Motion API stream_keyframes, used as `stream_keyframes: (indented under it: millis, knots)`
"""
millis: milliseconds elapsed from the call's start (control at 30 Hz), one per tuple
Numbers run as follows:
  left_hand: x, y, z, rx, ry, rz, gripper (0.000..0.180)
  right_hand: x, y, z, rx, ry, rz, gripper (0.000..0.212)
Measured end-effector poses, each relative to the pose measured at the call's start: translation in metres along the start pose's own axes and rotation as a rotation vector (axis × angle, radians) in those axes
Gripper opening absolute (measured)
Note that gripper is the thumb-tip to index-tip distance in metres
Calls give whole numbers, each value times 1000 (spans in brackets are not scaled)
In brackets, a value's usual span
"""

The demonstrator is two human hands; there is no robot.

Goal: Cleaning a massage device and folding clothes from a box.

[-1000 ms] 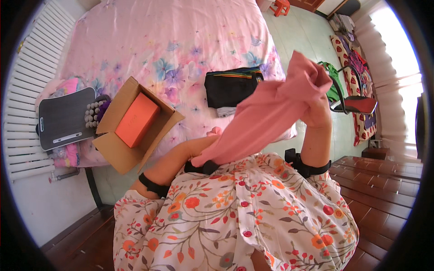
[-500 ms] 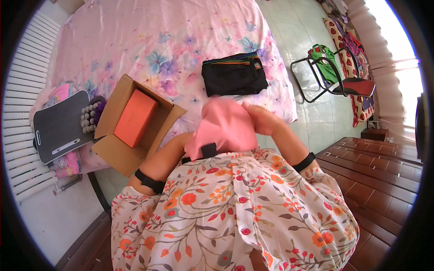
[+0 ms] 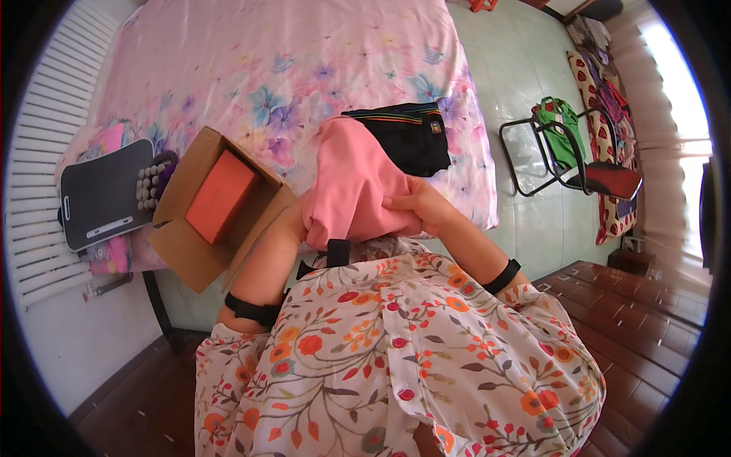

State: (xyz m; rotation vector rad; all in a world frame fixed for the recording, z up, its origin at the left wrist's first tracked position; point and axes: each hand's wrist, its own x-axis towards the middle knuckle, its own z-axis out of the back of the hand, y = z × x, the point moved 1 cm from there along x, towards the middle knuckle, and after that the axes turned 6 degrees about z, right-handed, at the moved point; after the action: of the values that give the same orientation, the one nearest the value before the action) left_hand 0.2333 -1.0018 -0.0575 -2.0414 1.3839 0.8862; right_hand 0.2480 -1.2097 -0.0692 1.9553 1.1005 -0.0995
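Observation:
A smooth pink cloth (image 3: 350, 190), its kind unclear, hangs gathered in front of my body. My right hand (image 3: 425, 206) grips its right edge, thumb lying over the fabric. At the cloth's left edge is my left hand (image 3: 294, 219), holding it there, with most of its fingers hidden by the folds. Just beyond lies a folded black garment (image 3: 415, 141) with rainbow stripes along its edge, partly covered by the pink cloth in this view. Left of my left forearm, an open cardboard box (image 3: 180, 183) contains an orange-red box (image 3: 222, 196).
A pink flowered bedsheet (image 3: 251, 53) covers the bed. On its left side are a dark grey board (image 3: 106, 194) and a grey knobbly object (image 3: 148, 190). To the right, a black-framed chair (image 3: 525, 179) stands on pale tiles, with a green bag (image 3: 561, 133) by it.
The pink cloth has risen and spread upward, now overlapping the black garment's left part. My right hand has shifted slightly down, its thumb now over the fabric. The view has shifted slightly.

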Motion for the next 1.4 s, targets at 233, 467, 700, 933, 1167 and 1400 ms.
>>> stream_keyframes:
  millis: [233,467,700,933,1167,1400]
  knots:
    - [14,23,12,-199,138,-404,60,-1,37,35,-262,-335,256,35]
    - [44,21,6,430,-126,-612,30,-10,46,69,-1226,-509,292,64]
    - [80,10,-3,422,-130,-479,35,-7,56,50,-1626,66,840,83]
    - [59,-24,-34,647,-37,-687,37,6,55,55,-1052,1,150,29]
    - [87,-47,-13,801,-475,-938,16,41,53,62,-1051,45,143,25]
    - [85,-93,-5,445,-723,-1305,20,68,81,62,-532,142,177,29]
